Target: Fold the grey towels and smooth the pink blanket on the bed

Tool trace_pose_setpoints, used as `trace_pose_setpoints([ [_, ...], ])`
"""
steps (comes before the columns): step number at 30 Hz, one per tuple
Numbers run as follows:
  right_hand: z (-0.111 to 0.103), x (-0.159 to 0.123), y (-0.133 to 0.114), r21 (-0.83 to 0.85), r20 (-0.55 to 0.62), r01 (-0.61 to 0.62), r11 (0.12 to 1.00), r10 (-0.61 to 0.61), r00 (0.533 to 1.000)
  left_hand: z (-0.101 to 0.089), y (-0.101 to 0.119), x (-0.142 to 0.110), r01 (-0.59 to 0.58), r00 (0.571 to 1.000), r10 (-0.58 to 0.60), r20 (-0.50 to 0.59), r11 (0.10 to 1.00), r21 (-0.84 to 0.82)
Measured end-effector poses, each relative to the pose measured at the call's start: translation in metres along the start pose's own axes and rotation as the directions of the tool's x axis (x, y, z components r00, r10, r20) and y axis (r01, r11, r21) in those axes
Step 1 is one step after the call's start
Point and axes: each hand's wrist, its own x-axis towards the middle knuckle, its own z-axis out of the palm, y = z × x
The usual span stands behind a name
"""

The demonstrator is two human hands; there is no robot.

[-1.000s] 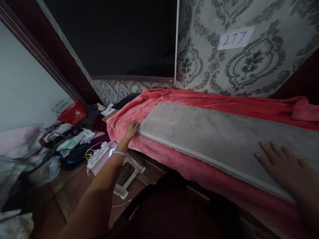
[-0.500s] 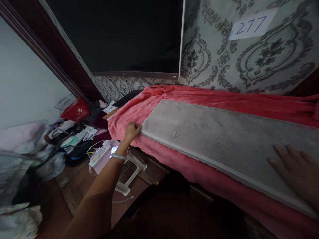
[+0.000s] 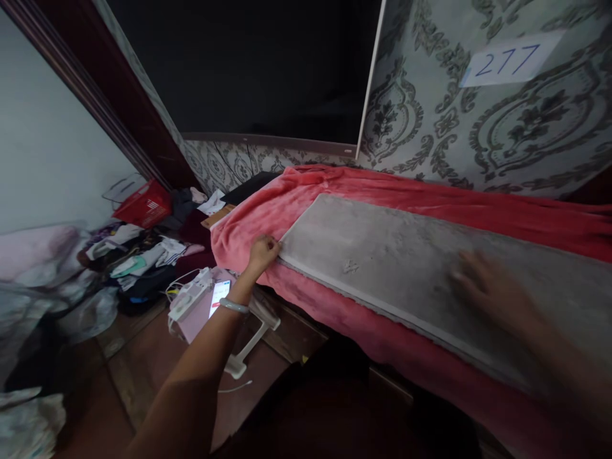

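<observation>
A long grey cloth (image 3: pixel 406 261) lies flat along a red blanket (image 3: pixel 382 191) that covers a table against the wall. My left hand (image 3: pixel 262 252) is closed on the near left corner of the grey cloth, a bracelet on its wrist. My right hand (image 3: pixel 488 290) rests flat on the grey cloth further right, fingers stretched out and blurred by motion.
A dark screen (image 3: pixel 248 70) hangs on the patterned wall above, beside a paper label reading 277 (image 3: pixel 511 60). On the floor at left lie a red basket (image 3: pixel 142 205), scattered clothes (image 3: pixel 138 258) and a white stand with a lit phone (image 3: pixel 217 299).
My right hand has slid left along the grey cloth, from its right end toward the middle. My left hand stays gripping the left corner. The view has shifted slightly.
</observation>
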Motion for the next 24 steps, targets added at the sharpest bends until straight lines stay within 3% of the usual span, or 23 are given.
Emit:
trace_pose_setpoints([
  [2,-0.006,0.035,-0.065,0.110,0.050,0.150,0.983,-0.156,0.986,0.002,-0.001,0.001,-0.002,1.000,0.002,0.008,1.000,0.006],
  [5,-0.010,0.082,-0.151,0.191,0.133,0.220,0.956,-0.248,0.960,0.006,-0.003,0.000,0.016,1.000,-0.016,-0.007,0.999,0.043],
  [10,0.001,0.139,-0.239,0.256,0.193,0.252,0.933,-0.305,0.932,0.013,-0.003,-0.003,0.075,0.997,-0.074,-0.026,0.997,0.035],
  [16,0.031,0.162,-0.289,0.243,0.197,0.313,0.918,-0.362,0.911,0.017,-0.005,-0.008,0.057,0.995,-0.058,-0.086,0.998,-0.012],
  [22,0.047,0.154,-0.291,0.182,0.128,0.364,0.913,-0.389,0.912,0.012,-0.017,-0.014,-0.008,0.998,-0.006,-0.067,0.978,-0.207],
  [24,0.047,0.154,-0.289,0.183,0.125,0.372,0.910,-0.397,0.909,0.014,-0.019,-0.015,0.002,0.996,-0.019,-0.089,0.982,-0.189],
])
